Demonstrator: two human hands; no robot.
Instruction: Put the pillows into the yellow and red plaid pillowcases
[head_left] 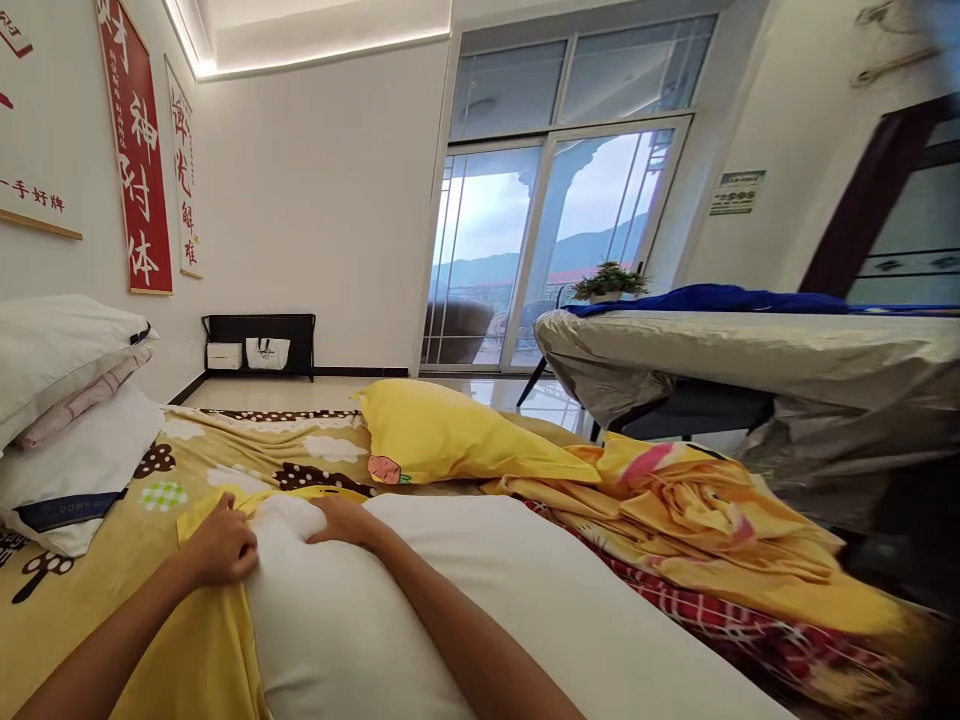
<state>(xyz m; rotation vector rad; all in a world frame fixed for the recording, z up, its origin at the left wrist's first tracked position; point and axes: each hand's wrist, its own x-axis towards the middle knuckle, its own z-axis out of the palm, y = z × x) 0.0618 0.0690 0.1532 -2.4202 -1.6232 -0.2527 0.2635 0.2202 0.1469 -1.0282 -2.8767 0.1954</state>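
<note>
A white pillow (pixel 337 620) lies on the bed in front of me, its far corner between my hands. A yellow pillowcase (pixel 187 650) runs along the pillow's left side, with an edge also showing behind the far corner. My left hand (pixel 221 545) is closed on the pillowcase's edge, right beside the pillow. My right hand (pixel 341 522) grips the pillow near its far corner, the fingertips pressed into the white fabric. A second stretch of white, puffy surface (pixel 525 590) spreads to the right of my right arm.
A yellow pillow (pixel 442 430) lies beyond my hands. Rumpled yellow bedding (pixel 697 510) covers a red plaid cloth (pixel 697 600) at right. White pillows (pixel 67 420) are stacked at left on a patterned blanket (pixel 255 450). A covered table (pixel 735 340) stands at the back right.
</note>
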